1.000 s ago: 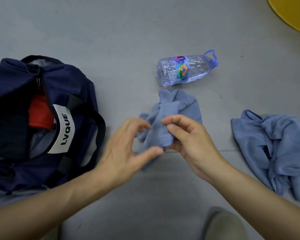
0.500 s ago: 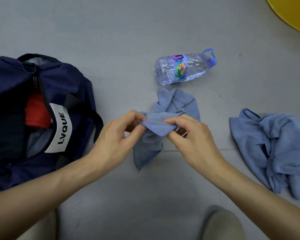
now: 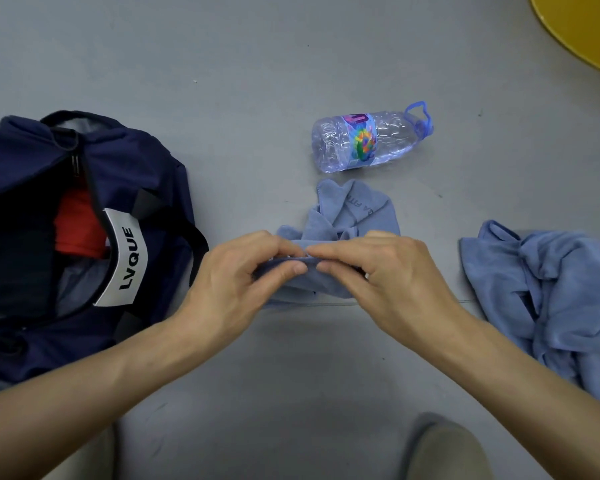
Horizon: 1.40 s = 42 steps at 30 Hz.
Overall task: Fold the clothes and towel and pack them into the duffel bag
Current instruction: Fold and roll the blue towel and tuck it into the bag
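- Left hand (image 3: 243,278): thumb and forefinger are curled and pinch the near folded edge of a small, crumpled light-blue cloth (image 3: 357,209). The other fingers are tucked behind the fabric and cannot be judged.
- Right hand (image 3: 388,275): it pinches the same edge between thumb and forefinger. Its fingertips almost meet those of the left hand at the middle of the edge.
- The small cloth lies on the grey floor (image 3: 222,64) at centre, with its far part bunched. The near part is lifted slightly at the pinched edge, and the hands cover much of it.
- A dark navy fabric duffel bag (image 3: 146,161) sits at the left with its zip open, well clear of the cloth.
- A red folded garment (image 3: 75,223) shows inside the opening.
- A white label reading LVQUE (image 3: 127,258) wraps the bag's black strap (image 3: 191,233), which lies between the opening and the left hand.
- A clear plastic water bottle with a rainbow label and blue carry loop (image 3: 364,140) lies on its side just beyond the small cloth.
- A larger, crumpled light-blue garment (image 3: 548,289) lies unfolded at the right, apart from the small cloth.
- A yellow curved object (image 3: 582,32) occupies the upper right corner.
- A beige rounded shape (image 3: 444,452) sits at the bottom edge; I cannot tell what it is.
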Each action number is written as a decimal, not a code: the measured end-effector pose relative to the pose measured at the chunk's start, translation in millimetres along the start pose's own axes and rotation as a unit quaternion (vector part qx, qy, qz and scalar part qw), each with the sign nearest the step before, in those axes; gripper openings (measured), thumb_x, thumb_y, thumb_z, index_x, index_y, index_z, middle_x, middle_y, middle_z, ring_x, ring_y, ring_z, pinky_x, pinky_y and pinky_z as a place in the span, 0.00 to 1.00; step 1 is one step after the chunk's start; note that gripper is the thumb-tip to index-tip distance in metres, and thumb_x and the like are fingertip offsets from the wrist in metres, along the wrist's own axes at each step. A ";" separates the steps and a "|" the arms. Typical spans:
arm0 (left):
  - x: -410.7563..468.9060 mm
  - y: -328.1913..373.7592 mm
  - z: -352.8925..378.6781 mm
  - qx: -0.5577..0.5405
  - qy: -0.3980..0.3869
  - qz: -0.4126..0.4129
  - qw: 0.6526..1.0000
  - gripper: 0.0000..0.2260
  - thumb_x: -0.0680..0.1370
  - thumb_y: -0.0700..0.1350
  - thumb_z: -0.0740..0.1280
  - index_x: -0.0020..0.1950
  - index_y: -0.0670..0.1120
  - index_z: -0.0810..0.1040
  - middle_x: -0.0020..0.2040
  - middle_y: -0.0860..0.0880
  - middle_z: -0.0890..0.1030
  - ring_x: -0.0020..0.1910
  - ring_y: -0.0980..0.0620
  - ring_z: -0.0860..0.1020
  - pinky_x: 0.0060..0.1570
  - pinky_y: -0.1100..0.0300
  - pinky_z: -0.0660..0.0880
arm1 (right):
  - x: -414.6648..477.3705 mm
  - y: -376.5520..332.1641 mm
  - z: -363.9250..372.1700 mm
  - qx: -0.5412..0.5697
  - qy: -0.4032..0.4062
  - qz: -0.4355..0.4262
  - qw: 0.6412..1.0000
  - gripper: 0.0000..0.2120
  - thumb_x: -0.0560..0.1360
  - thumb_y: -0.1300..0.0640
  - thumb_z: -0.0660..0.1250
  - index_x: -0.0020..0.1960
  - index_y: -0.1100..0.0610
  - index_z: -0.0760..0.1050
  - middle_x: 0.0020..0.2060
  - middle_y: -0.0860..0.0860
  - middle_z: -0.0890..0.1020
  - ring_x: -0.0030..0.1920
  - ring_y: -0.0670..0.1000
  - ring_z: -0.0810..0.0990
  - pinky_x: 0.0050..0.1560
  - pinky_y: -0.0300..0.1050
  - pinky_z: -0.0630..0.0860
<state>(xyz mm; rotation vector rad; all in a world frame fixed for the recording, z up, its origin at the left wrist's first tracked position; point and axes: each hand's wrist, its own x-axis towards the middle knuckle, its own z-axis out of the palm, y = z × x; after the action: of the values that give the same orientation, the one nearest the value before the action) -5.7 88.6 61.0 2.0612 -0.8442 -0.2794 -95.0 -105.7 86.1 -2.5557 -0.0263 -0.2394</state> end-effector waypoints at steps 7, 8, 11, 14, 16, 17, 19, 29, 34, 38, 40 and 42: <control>-7.3 -12.1 -21.6 0.083 -0.068 0.042 0.993 0.11 0.80 0.55 0.64 0.55 0.53 0.84 0.44 0.59 0.78 0.40 0.61 0.76 0.41 0.62 0.73 | -14.4 0.5 -23.9 -0.022 0.036 0.003 0.999 0.12 0.79 0.47 0.63 0.55 0.46 0.85 0.40 0.44 0.86 0.38 0.50 0.83 0.35 0.50 0.79; -7.0 -10.6 -31.9 0.094 -0.070 0.043 0.992 0.12 0.80 0.54 0.63 0.55 0.53 0.84 0.45 0.60 0.78 0.41 0.61 0.77 0.42 0.64 0.73 | -16.5 -1.1 -34.0 -0.028 0.037 -0.001 0.999 0.12 0.79 0.48 0.63 0.54 0.46 0.85 0.42 0.43 0.87 0.40 0.49 0.85 0.35 0.50 0.80; -1.9 11.8 -72.5 0.131 -0.060 0.055 0.988 0.15 0.79 0.54 0.60 0.54 0.51 0.85 0.44 0.59 0.79 0.42 0.59 0.78 0.43 0.63 0.72 | -17.5 -9.8 -76.2 -0.043 0.050 0.009 0.998 0.09 0.79 0.48 0.63 0.51 0.46 0.81 0.40 0.42 0.85 0.37 0.48 0.84 0.35 0.50 0.80; 6.7 51.3 -118.6 0.120 -0.023 0.047 0.991 0.16 0.77 0.56 0.61 0.53 0.51 0.85 0.43 0.59 0.81 0.43 0.59 0.80 0.44 0.62 0.74 | -10.5 -24.3 -124.3 -0.028 0.068 0.047 0.996 0.07 0.79 0.48 0.63 0.56 0.43 0.75 0.41 0.38 0.82 0.34 0.45 0.81 0.38 0.50 0.79; 13.7 82.1 -144.5 0.122 -0.006 0.059 0.991 0.16 0.77 0.57 0.62 0.54 0.53 0.85 0.43 0.62 0.82 0.44 0.64 0.79 0.44 0.70 0.72 | -4.5 -38.3 -154.7 -0.007 0.066 0.058 0.996 0.08 0.78 0.49 0.62 0.56 0.42 0.75 0.38 0.39 0.81 0.34 0.43 0.81 0.40 0.49 0.80; 17.7 96.4 -155.1 0.131 -0.007 0.071 0.989 0.16 0.77 0.57 0.62 0.55 0.53 0.85 0.43 0.64 0.82 0.44 0.67 0.79 0.44 0.74 0.70 | -0.9 -45.5 -168.8 -0.013 0.072 0.054 0.996 0.07 0.78 0.49 0.62 0.55 0.42 0.75 0.34 0.40 0.80 0.34 0.44 0.81 0.41 0.49 0.80; 28.1 118.6 -175.0 0.160 -0.011 0.085 0.983 0.14 0.78 0.55 0.62 0.57 0.54 0.84 0.47 0.68 0.80 0.47 0.70 0.77 0.48 0.77 0.67 | 6.9 -59.0 -196.0 -0.032 0.092 0.035 0.995 0.06 0.79 0.51 0.63 0.54 0.42 0.77 0.34 0.40 0.79 0.34 0.47 0.79 0.40 0.48 0.78; 49.8 139.0 -237.5 0.339 0.031 0.096 0.935 0.15 0.77 0.50 0.58 0.53 0.51 0.84 0.47 0.52 0.85 0.46 0.46 0.83 0.44 0.54 0.78 | 32.7 -68.0 -247.9 -0.121 0.026 -0.002 0.992 0.12 0.80 0.52 0.68 0.62 0.46 0.81 0.50 0.46 0.86 0.50 0.51 0.82 0.46 0.45 0.75; 66.3 123.3 -246.2 0.388 0.082 0.018 0.918 0.08 0.79 0.40 0.66 0.54 0.50 0.83 0.48 0.50 0.83 0.49 0.42 0.81 0.41 0.54 0.73 | 54.8 -50.6 -239.9 -0.197 0.034 0.028 0.979 0.13 0.81 0.55 0.65 0.61 0.41 0.81 0.47 0.52 0.85 0.47 0.59 0.83 0.40 0.50 0.76; 96.0 154.3 -265.9 0.338 0.168 -0.009 0.926 0.08 0.82 0.43 0.62 0.54 0.50 0.81 0.48 0.48 0.83 0.49 0.41 0.80 0.43 0.53 0.72 | 86.6 -59.1 -269.7 -0.147 0.101 0.056 0.982 0.12 0.81 0.56 0.66 0.60 0.47 0.83 0.54 0.51 0.86 0.56 0.57 0.83 0.54 0.46 0.76; 111.2 185.1 -279.4 0.267 0.223 -0.018 0.937 0.09 0.81 0.42 0.61 0.54 0.50 0.81 0.44 0.45 0.84 0.45 0.42 0.81 0.46 0.51 0.75 | 100.2 -74.1 -296.8 -0.127 0.158 0.044 0.978 0.11 0.80 0.57 0.67 0.59 0.50 0.84 0.55 0.50 0.86 0.57 0.55 0.82 0.54 0.43 0.74; 117.7 212.9 -293.0 0.183 0.260 -0.006 0.948 0.09 0.81 0.42 0.60 0.52 0.51 0.80 0.40 0.47 0.83 0.39 0.46 0.82 0.48 0.50 0.78 | 104.9 -87.3 -323.9 -0.108 0.197 0.030 0.974 0.10 0.80 0.56 0.67 0.59 0.52 0.84 0.55 0.51 0.86 0.56 0.55 0.82 0.55 0.45 0.74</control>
<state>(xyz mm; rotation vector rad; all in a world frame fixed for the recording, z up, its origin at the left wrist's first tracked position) 123.9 115.1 418.1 2.3221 -0.5808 0.4375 -51.4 -211.5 418.4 -2.6697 0.2396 -0.7564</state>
